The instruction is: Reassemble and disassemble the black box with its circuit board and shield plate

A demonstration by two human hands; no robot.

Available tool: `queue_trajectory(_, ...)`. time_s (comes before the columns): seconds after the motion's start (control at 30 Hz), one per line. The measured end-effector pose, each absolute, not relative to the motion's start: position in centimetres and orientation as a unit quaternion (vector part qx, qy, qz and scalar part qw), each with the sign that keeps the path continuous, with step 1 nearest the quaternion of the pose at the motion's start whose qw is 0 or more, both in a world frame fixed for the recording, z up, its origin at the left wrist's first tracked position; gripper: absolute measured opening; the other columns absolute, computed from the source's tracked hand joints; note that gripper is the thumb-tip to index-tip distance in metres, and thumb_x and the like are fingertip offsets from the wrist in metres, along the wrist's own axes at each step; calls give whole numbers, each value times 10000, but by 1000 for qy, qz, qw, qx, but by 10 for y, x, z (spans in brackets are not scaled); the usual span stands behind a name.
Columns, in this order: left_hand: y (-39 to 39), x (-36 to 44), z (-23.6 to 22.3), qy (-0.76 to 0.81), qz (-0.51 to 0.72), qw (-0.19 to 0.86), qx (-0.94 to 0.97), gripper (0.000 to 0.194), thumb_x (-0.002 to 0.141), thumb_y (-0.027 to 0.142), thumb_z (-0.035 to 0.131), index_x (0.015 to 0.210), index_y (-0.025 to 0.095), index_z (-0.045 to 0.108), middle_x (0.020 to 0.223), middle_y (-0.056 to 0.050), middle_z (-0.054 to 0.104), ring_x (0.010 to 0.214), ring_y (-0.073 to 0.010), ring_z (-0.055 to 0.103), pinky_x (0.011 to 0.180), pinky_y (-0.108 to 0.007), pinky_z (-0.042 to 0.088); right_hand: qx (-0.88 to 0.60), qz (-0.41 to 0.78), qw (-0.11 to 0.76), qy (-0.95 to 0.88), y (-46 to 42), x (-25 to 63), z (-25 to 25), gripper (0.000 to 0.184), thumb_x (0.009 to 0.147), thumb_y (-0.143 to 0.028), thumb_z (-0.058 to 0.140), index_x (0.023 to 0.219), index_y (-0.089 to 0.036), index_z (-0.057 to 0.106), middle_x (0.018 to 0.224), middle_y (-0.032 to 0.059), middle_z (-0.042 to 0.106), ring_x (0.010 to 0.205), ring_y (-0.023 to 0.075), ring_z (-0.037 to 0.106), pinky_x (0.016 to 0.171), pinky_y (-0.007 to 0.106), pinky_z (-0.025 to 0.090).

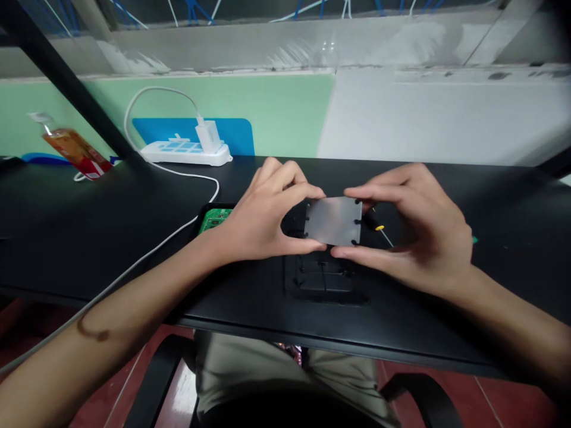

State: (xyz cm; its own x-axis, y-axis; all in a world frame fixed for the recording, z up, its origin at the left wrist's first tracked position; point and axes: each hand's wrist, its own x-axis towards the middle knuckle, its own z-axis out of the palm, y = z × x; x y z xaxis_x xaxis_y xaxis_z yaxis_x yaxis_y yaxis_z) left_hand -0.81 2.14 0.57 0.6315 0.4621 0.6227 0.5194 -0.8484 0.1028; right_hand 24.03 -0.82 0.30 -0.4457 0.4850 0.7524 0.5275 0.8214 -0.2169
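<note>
My left hand and my right hand hold a thin grey plate with small dark notches along its left and right edges. Thumbs press its lower edge, and fingers rest along the top. Below the plate, a black plastic housing with inner ribs lies on the desk, partly hidden. Behind my left wrist a green circuit board sits in a black frame, mostly covered by my forearm. A screwdriver with a black and yellow handle lies by my right hand, its far part hidden.
The black desk meets a green and white wall. A white power strip with a plugged-in charger stands at the back left. Its white cable runs across the desk under my left arm. A drink bottle leans farther left.
</note>
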Motion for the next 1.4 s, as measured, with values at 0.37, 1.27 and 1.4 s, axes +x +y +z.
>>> queue_trajectory(0.37,12,-2,10,-253,-379,15,-890,510,803,559,853,1176,272,657,1010,-37,657,957,-244,557,856,-425,462,-250,-33,440,-862,-9,236,3,815,736,-588,816,1461,-316,561,1078,73,619,975,227,620,798,400,612)
queue_trajectory(1.27,23,-6,7,-233,-402,-52,-884,605,772,639,859,1216,283,653,1006,-9,696,929,-214,606,858,-390,442,-328,56,366,-869,4,243,-8,497,831,-497,786,1243,-256,649,1082,73,627,892,193,631,784,398,618)
queue_trajectory(1.4,27,-10,8,-244,-389,-49,-887,578,798,597,854,1229,275,641,992,-6,672,934,-214,590,864,-377,438,-336,20,360,-870,7,250,-4,513,822,-506,792,1246,-256,650,1092,78,627,900,203,633,791,414,618)
